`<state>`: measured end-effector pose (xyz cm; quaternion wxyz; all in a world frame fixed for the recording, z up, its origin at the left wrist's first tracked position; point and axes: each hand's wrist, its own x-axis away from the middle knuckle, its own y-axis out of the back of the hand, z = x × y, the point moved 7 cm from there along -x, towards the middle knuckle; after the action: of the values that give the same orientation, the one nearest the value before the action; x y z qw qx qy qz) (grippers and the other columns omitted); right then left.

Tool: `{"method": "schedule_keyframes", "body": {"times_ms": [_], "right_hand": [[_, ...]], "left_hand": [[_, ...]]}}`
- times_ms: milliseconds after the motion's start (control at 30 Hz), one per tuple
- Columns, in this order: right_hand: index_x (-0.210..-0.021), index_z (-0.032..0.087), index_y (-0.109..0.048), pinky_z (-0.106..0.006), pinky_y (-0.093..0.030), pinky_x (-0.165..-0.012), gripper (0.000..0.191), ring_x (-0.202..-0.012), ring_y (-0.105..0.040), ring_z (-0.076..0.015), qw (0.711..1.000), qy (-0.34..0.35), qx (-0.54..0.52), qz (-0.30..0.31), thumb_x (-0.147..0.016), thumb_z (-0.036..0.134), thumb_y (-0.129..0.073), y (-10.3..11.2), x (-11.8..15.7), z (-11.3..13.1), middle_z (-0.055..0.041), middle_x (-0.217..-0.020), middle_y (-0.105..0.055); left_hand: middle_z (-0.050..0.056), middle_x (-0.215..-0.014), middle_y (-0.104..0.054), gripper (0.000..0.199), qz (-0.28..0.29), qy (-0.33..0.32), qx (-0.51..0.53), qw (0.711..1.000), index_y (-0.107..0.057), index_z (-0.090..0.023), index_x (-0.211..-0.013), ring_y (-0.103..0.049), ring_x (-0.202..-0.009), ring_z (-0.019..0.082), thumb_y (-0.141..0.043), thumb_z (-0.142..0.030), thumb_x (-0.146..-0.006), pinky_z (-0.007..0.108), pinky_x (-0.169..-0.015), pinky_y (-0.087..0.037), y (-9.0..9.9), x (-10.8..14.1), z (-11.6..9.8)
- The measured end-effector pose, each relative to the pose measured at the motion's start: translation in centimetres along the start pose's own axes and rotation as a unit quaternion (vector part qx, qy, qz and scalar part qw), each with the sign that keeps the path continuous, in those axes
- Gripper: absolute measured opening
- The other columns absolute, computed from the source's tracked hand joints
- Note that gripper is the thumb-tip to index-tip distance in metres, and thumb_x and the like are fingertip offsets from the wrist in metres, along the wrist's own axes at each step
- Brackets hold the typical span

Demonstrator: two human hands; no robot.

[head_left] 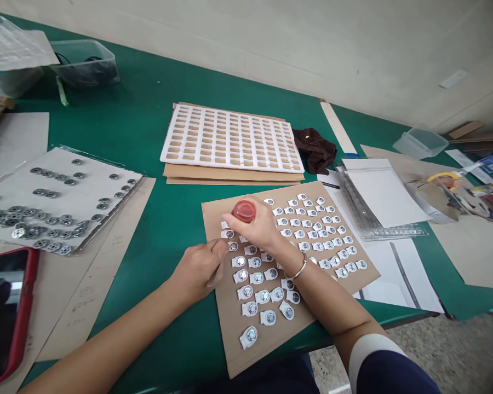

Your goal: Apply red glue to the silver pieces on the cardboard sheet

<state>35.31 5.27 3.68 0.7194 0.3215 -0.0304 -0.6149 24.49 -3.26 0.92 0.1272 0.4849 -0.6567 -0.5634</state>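
Note:
A brown cardboard sheet (pixel 238 350) lies on the green table, bearing rows of small white pieces with round metal parts (pixel 250 335). Over its upper left part, my right hand (pixel 257 221) is closed around a red rounded handle (pixel 244 212), whose lower end points down at the pieces. My left hand (pixel 201 268) rests at the sheet's left edge, fingers pinched together beside one white piece (pixel 233 246). What the left fingers grip is too small and covered to make out.
Behind the sheet, a white slotted tray (pixel 230 137) sits on cardboard, beside a dark brown cloth (pixel 315 150). At left are a board of metal discs (pixel 86 191) and a red-cased phone (pixel 24 306). Plastic packs and papers (pixel 384 191) lie at right.

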Motion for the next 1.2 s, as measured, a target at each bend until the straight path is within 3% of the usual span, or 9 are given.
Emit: {"method": "schedule_keyframes", "body": {"times_ms": [133, 267, 400, 533, 700, 1200], "right_hand": [[-0.082, 0.021, -0.054, -0.027, -0.05, -0.057, 0.028, -0.057, -0.058, -0.012, 0.993, -0.07, -0.099, 0.0, -0.075, 0.045, -0.066, 1.8, -1.0, 0.6, 0.0025, -0.064, -0.059], [-0.099, 0.023, -0.052, -0.026, -0.051, -0.057, 0.036, -0.063, -0.064, -0.013, 0.979, -0.098, -0.18, 0.002, -0.073, 0.043, -0.068, 4.3, -1.0, 1.6, 0.0011, -0.076, -0.063], [-0.092, 0.021, -0.057, -0.031, -0.055, -0.07, 0.032, -0.078, -0.067, -0.0178, 0.973, -0.138, -0.187, 0.014, -0.071, 0.04, -0.071, 4.8, 1.6, 0.7, -0.0035, -0.087, -0.066], [-0.094, 0.022, -0.059, -0.037, -0.054, -0.077, 0.034, -0.086, -0.066, -0.0208, 0.971, -0.172, -0.152, -0.063, -0.067, 0.036, -0.074, 4.4, 5.0, -1.7, -0.0058, -0.095, -0.066], [-0.087, 0.021, -0.064, -0.036, -0.054, -0.075, 0.024, -0.081, -0.064, -0.0191, 0.985, -0.098, -0.071, -0.119, -0.067, 0.032, -0.073, 3.9, 6.2, -2.1, -0.0044, -0.088, -0.067], [-0.089, 0.021, -0.063, -0.035, -0.054, -0.075, 0.024, -0.08, -0.064, -0.0185, 0.995, -0.061, -0.038, -0.076, -0.071, 0.035, -0.071, 2.7, 5.8, -2.4, -0.0041, -0.087, -0.067]], "left_hand": [[0.007, -0.084, -0.067, 0.012, 0.002, 0.01, 0.057, 0.998, -0.051, -0.015, -0.093, -0.067, -0.078, 0.018, -0.042, -0.012, -0.085, 0.027, -0.066, -0.054, -0.1, 0.2, 0.8], [0.006, -0.088, -0.068, 0.01, 0.012, 0.032, 0.083, 0.996, -0.051, -0.018, -0.095, -0.067, -0.08, 0.018, -0.044, -0.016, -0.088, 0.028, -0.068, -0.053, -0.4, 0.2, 1.5], [0.005, -0.09, -0.068, 0.01, 0.013, 0.052, 0.115, 0.992, -0.052, -0.019, -0.096, -0.066, -0.08, 0.017, -0.046, -0.018, -0.088, 0.026, -0.066, -0.051, -0.4, 0.3, 2.1], [0.003, -0.089, -0.068, 0.01, 0.024, 0.074, 0.134, 0.988, -0.054, -0.019, -0.096, -0.065, -0.081, 0.015, -0.048, -0.018, -0.088, 0.024, -0.065, -0.049, -0.4, 0.3, 2.5], [0.0, -0.088, -0.068, 0.01, 0.013, 0.078, 0.146, 0.986, -0.056, -0.02, -0.094, -0.065, -0.079, 0.013, -0.049, -0.017, -0.087, 0.022, -0.066, -0.047, -0.1, 0.2, 2.6], [0.0, -0.088, -0.068, 0.009, 0.001, 0.074, 0.147, 0.986, -0.054, -0.021, -0.093, -0.065, -0.078, 0.013, -0.05, -0.017, -0.087, 0.022, -0.065, -0.048, -0.1, 0.2, 2.8]]}}
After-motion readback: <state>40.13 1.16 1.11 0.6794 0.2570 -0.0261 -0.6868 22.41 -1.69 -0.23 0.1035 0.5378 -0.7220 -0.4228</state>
